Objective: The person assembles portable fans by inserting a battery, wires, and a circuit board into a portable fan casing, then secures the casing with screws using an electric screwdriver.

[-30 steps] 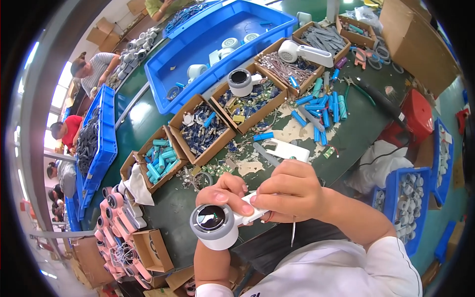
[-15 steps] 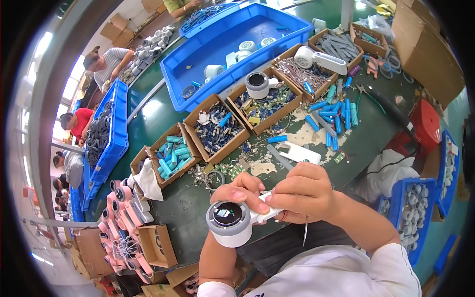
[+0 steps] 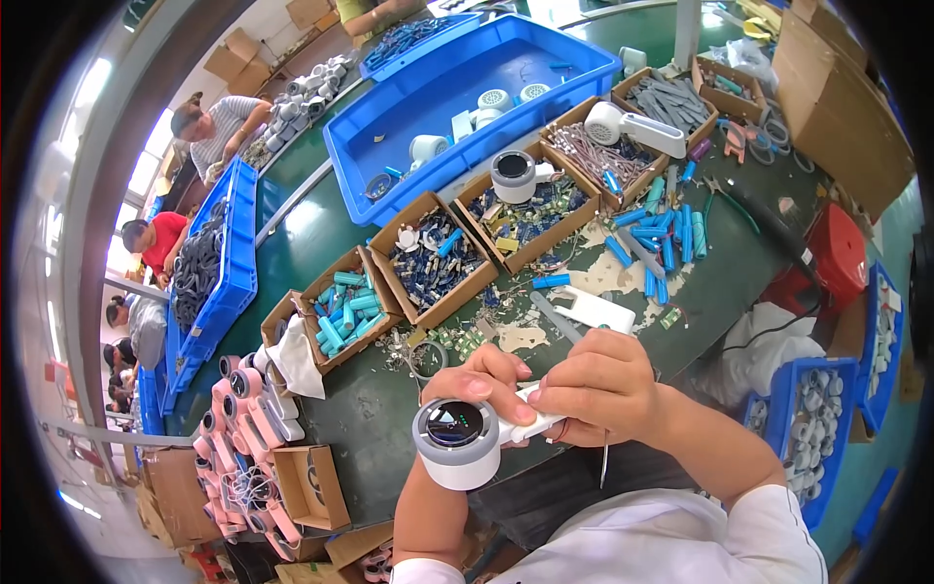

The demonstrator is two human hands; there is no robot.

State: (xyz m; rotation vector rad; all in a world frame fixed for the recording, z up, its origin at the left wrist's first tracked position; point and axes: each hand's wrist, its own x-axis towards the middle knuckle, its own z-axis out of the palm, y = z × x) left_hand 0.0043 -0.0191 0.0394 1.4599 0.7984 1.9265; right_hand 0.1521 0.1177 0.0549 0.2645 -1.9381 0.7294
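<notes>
Dark green worktable (image 3: 365,419), grey metal post (image 3: 92,214), bright windows (image 3: 146,167) at left, red stool (image 3: 839,248), green floor (image 3: 876,453) at right

White device (image 3: 459,450), grey-ringed, dark-faced, head leftward

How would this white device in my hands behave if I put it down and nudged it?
The white device looks head-heavy, its round head bulkier than its slim handle. Smooth and hard-looking, it is probably stiff. Laid on the head's curved side, it might roll.
</notes>
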